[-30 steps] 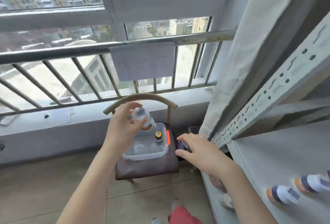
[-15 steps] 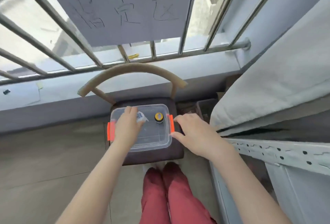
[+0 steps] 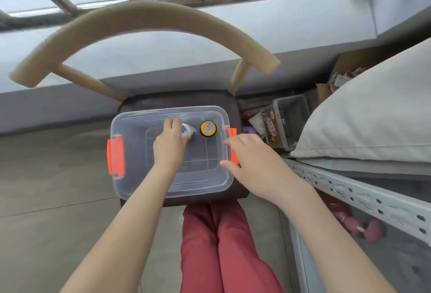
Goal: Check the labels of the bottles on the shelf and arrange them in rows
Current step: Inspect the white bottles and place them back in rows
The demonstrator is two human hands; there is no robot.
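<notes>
Sorting day by the window: I lean over a chair [image 3: 144, 22] whose seat carries the clear plastic box [image 3: 135, 152], the landmark for everything here. To the right of the box runs the perforated metal shelf frame [image 3: 363, 197]. Its boards are out of view, so I cannot say how the rows there stand.

My left hand [image 3: 170, 145] reaches down inside the box, toward its far wall, fingers curled round a small white bottle [image 3: 186, 130] with a printed label. It looks to be at or near the box floor, though I cannot tell whether it has touched down. My right hand [image 3: 251, 157] hangs at the box's right rim, just beside the orange latch [image 3: 232, 132], fingers spread and loose, gripping nothing. Whether it presses the rim is unclear.

One more bottle, a yellow-capped bottle [image 3: 208, 128], stands upright in the box's far right corner, just beside the white one.

By my reading, the job is partway through: two bottles are at the box, one set down and one in hand. The rest of the box floor shows bare, and the lining-up on the shelf cannot be judged from here.
</notes>
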